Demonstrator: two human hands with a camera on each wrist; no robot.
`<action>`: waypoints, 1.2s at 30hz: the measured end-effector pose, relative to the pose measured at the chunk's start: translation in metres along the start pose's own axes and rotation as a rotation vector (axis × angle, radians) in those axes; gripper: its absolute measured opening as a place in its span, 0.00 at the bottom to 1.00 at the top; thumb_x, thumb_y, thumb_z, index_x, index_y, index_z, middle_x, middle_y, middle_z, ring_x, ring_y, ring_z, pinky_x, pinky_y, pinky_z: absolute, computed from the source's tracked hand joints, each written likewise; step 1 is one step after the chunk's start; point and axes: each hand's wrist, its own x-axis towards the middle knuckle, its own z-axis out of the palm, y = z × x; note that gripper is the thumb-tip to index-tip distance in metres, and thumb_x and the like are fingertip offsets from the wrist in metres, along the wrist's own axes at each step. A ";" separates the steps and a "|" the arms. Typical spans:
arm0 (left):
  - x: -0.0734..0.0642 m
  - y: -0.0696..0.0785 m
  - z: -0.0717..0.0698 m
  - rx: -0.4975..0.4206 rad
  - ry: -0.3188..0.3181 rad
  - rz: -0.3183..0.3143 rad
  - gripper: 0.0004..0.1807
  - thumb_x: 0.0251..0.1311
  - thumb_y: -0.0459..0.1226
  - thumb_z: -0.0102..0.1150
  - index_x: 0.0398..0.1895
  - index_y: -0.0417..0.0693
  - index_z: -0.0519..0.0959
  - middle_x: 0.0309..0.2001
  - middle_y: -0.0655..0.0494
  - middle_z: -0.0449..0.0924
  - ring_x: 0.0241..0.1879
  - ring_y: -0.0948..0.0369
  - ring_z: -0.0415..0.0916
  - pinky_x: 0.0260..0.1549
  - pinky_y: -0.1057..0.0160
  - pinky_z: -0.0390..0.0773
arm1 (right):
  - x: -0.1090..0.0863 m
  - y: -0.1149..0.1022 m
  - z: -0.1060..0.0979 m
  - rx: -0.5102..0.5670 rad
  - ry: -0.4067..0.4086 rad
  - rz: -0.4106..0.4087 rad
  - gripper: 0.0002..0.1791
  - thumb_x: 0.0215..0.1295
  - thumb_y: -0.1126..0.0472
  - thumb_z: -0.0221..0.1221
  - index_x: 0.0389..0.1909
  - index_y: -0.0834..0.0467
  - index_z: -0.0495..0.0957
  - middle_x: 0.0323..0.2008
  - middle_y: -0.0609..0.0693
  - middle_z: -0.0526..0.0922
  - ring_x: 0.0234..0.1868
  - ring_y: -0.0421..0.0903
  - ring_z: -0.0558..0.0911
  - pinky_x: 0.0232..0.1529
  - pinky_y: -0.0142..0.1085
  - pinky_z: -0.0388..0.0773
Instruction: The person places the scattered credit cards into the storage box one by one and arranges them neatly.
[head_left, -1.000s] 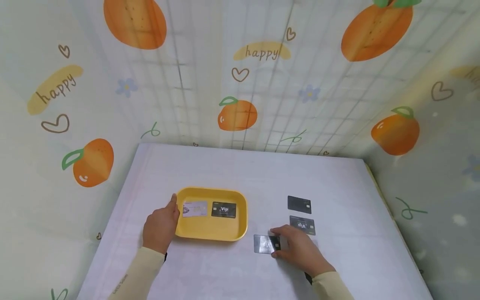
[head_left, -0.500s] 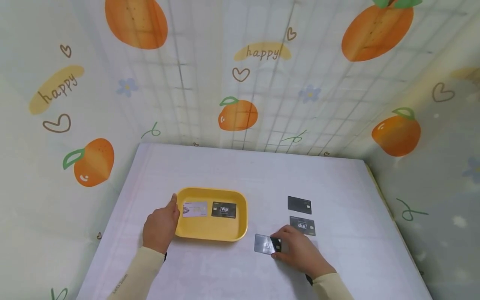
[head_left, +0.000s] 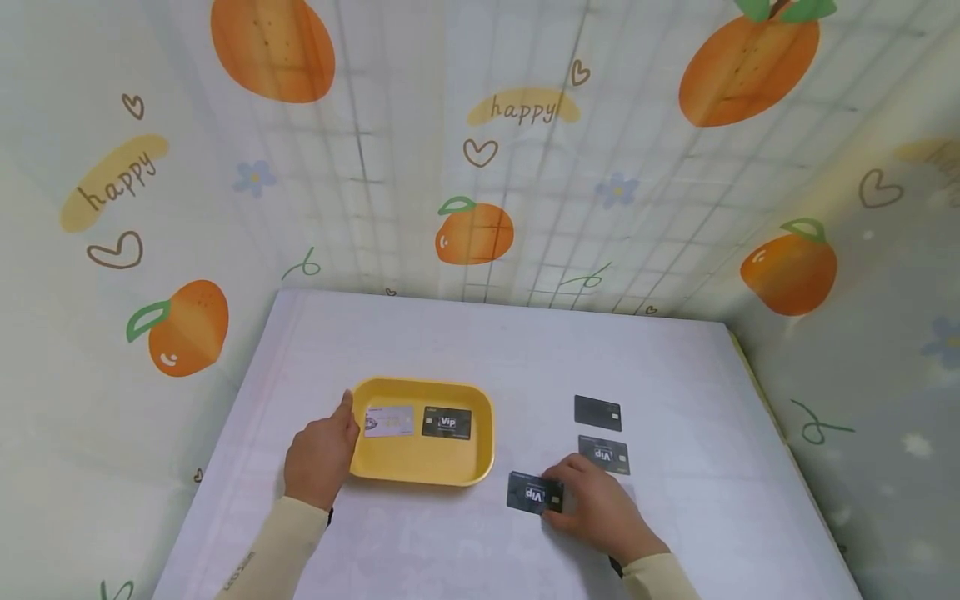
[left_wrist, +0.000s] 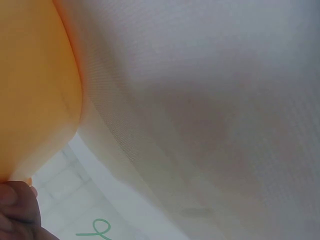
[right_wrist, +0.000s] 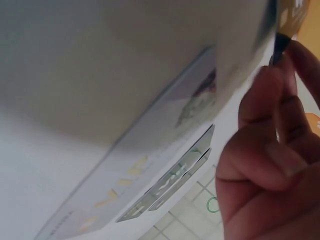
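To the right of the smooth yellow tray (head_left: 420,464) with rounded corners, the right hand (head_left: 602,507) pinches a thin, flat black card (head_left: 523,493) printed "Vip". The left hand (head_left: 321,458) touches the tray's left wall; whether it grips, I cannot tell.

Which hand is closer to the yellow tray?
The left hand: it touches the left edge of the tray. The right hand is apart from the tray, off to its right, pinching a card.
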 end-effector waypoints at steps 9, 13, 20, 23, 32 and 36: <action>-0.001 0.001 -0.002 -0.005 -0.001 -0.005 0.28 0.76 0.40 0.61 0.76 0.49 0.74 0.10 0.60 0.58 0.09 0.61 0.55 0.11 0.61 0.58 | -0.003 0.002 0.007 0.057 0.026 0.002 0.27 0.45 0.46 0.84 0.47 0.38 0.85 0.43 0.31 0.75 0.43 0.33 0.76 0.55 0.39 0.80; -0.001 0.000 -0.001 0.000 -0.011 -0.011 0.28 0.76 0.41 0.61 0.77 0.50 0.73 0.11 0.59 0.59 0.09 0.61 0.55 0.11 0.61 0.58 | -0.004 0.002 0.007 0.075 0.031 -0.009 0.26 0.45 0.46 0.83 0.47 0.38 0.85 0.43 0.31 0.75 0.42 0.34 0.76 0.52 0.38 0.81; 0.001 0.003 -0.003 -0.002 -0.004 -0.013 0.27 0.76 0.40 0.61 0.76 0.50 0.74 0.10 0.59 0.58 0.09 0.60 0.55 0.11 0.61 0.58 | -0.005 0.004 0.009 0.090 0.031 -0.023 0.25 0.47 0.46 0.82 0.47 0.39 0.85 0.44 0.31 0.75 0.41 0.36 0.76 0.49 0.37 0.81; 0.000 0.004 -0.003 -0.002 0.004 -0.010 0.27 0.75 0.40 0.61 0.75 0.49 0.75 0.11 0.59 0.58 0.10 0.60 0.55 0.11 0.60 0.58 | -0.005 0.006 0.010 0.087 0.036 -0.032 0.26 0.47 0.45 0.82 0.48 0.39 0.85 0.44 0.32 0.75 0.40 0.36 0.76 0.47 0.37 0.80; -0.001 0.006 -0.004 0.004 0.001 -0.031 0.27 0.75 0.40 0.62 0.75 0.51 0.75 0.10 0.58 0.58 0.09 0.59 0.55 0.11 0.60 0.58 | -0.006 0.008 0.009 0.083 0.055 -0.064 0.25 0.48 0.45 0.81 0.48 0.40 0.84 0.45 0.33 0.76 0.40 0.35 0.75 0.46 0.36 0.80; -0.001 0.006 -0.005 0.010 -0.008 -0.029 0.28 0.75 0.41 0.62 0.76 0.50 0.74 0.11 0.58 0.59 0.09 0.59 0.56 0.10 0.60 0.58 | -0.005 0.007 0.009 0.079 0.053 -0.057 0.27 0.46 0.43 0.82 0.48 0.40 0.84 0.45 0.33 0.76 0.40 0.35 0.74 0.46 0.37 0.79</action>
